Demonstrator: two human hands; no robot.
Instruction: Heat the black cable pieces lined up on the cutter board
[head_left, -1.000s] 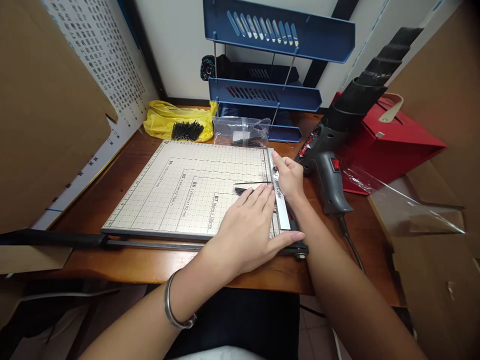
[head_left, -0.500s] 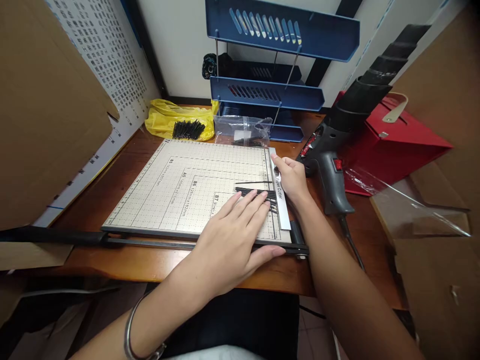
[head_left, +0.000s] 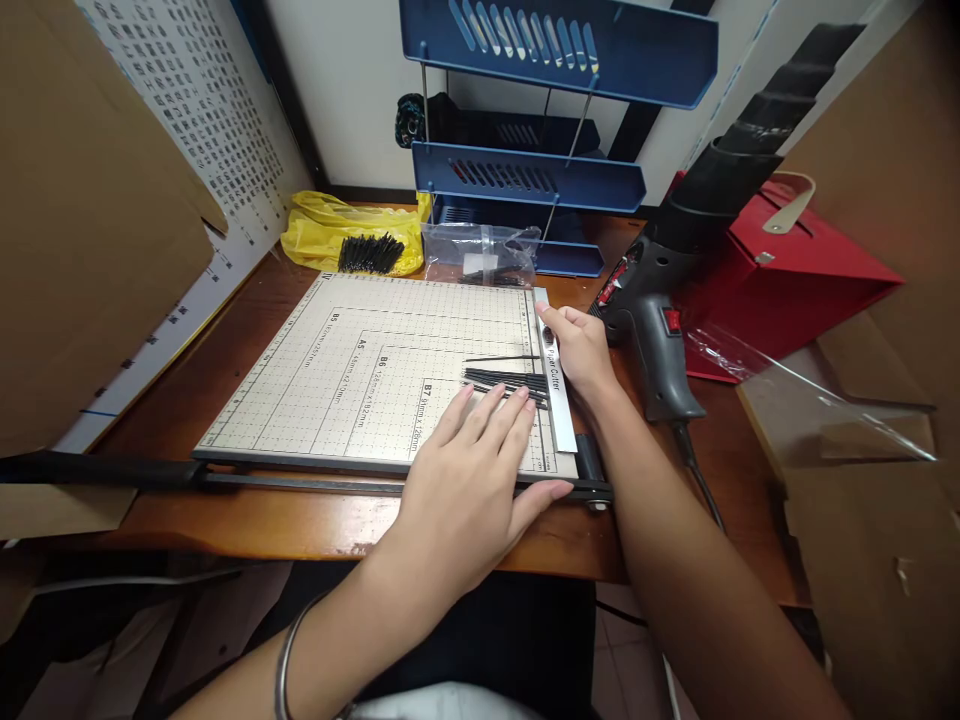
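Observation:
A paper cutter (head_left: 300, 400) with a cream gridded board lies on the wooden table, its black-handled blade arm (head_left: 112, 472) along the near edge. Thin black tubes (head_left: 504, 378) lie side by side near the board's right end, with one a little apart from the bundle. My left hand (head_left: 472, 480) is open, its fingers flat over the near tubes and the board, its thumb reaching past the front edge. My right hand (head_left: 581, 345) grips the cutter's right edge, thumb on the white "Paper Cutter" strip (head_left: 559, 400); its other fingertips are partly hidden.
Behind the cutter lie a yellow plastic bag (head_left: 307, 230) with a pile of short black pieces (head_left: 371, 254) and a clear bag (head_left: 450, 250). A blue tiered rack (head_left: 525, 175) stands at the back. To the right are a heat gun (head_left: 667, 340) and a red box (head_left: 802, 270).
My left hand has slid slightly toward me, baring more of the black tubes. The bundle looks more fanned out. My right hand keeps its place on the cutter's edge.

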